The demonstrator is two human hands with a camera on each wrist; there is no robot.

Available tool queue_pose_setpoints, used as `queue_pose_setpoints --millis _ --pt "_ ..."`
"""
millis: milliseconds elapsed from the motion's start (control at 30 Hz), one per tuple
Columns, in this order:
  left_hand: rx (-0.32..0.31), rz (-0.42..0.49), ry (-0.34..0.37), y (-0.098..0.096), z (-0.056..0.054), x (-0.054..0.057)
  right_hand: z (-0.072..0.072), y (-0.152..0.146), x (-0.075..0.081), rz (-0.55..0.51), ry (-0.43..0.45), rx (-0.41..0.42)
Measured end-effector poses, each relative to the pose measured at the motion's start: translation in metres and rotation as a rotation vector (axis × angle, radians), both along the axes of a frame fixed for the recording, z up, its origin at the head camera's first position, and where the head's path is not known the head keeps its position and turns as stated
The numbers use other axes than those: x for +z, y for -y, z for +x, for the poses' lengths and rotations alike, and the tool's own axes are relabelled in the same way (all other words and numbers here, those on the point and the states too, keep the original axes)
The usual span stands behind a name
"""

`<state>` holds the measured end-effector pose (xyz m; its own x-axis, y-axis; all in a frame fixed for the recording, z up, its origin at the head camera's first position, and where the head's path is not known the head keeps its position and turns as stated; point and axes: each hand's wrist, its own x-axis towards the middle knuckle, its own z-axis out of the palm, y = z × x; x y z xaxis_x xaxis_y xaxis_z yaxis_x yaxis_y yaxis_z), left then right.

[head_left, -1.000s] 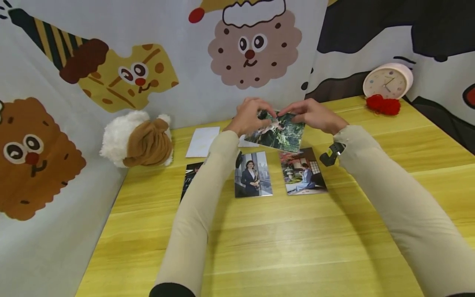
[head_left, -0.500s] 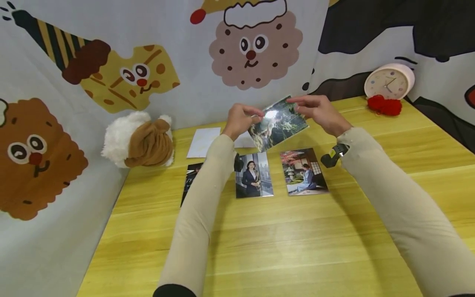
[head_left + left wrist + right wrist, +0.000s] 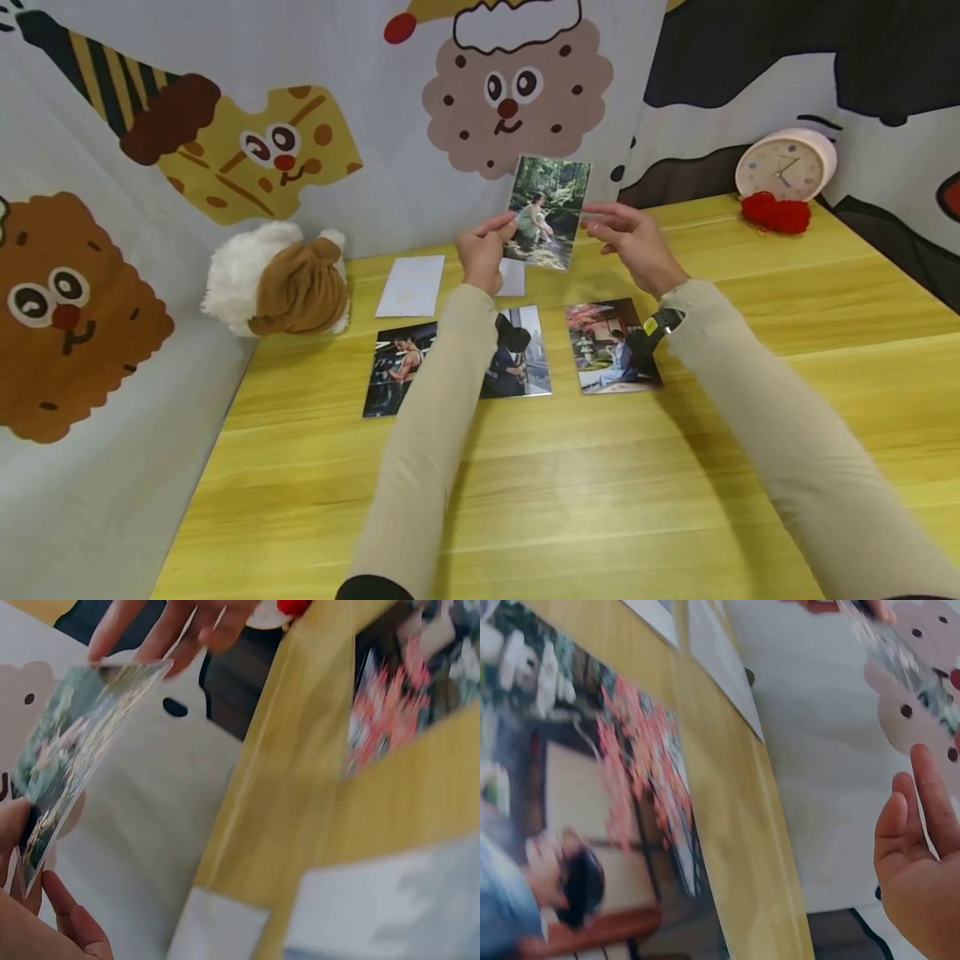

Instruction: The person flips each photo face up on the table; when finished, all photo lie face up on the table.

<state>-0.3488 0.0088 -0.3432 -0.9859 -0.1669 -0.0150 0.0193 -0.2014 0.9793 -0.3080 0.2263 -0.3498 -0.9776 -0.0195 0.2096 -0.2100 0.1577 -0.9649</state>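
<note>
A glossy photo print (image 3: pixel 551 217) of a person crouching by a forest stream is held upright above the back of the table. My left hand (image 3: pixel 482 250) pinches its left edge between thumb and fingers, as the left wrist view also shows. Beside the opposite edge is my right hand (image 3: pixel 636 243), its fingers extended loosely right at the print. Below lie three photos in a row: a gym photo (image 3: pixel 381 375) partly behind the left sleeve, a photo of a person in a suit (image 3: pixel 536 367), largely covered by the left wrist, and a garden photo (image 3: pixel 607 358).
Behind the row are two white cards (image 3: pixel 411 286), one partly hidden by the left hand. A plush toy (image 3: pixel 277 283) sits at the back left of the wooden table (image 3: pixel 570 500). At the back right stand a pink clock (image 3: pixel 783 167) and red yarn (image 3: pixel 776 213).
The forest print has turned from sideways and tilted to upright, and has risen. The left hand kept hold of its edge; the right hand moved from the print's top to its right side.
</note>
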Motion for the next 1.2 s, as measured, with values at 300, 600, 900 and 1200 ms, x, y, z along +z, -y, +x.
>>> queue_pose_setpoints --millis 300,600,900,1200 --pt "-0.076 -0.224 0.024 -0.010 0.002 -0.015 -0.005 0.008 -0.005 0.092 0.002 -0.149" --pt "-0.335 -0.631 0.025 -0.008 -0.004 -0.022 -0.014 -0.011 -0.007 0.319 0.109 -0.173" --pt "-0.385 -0.974 0.055 -0.028 -0.003 -0.031 -0.022 -0.011 -0.015 0.823 0.224 0.037" --pt "-0.415 -1.160 0.056 -0.038 -0.006 -0.028 -0.028 -0.009 -0.016 0.957 0.326 0.104"
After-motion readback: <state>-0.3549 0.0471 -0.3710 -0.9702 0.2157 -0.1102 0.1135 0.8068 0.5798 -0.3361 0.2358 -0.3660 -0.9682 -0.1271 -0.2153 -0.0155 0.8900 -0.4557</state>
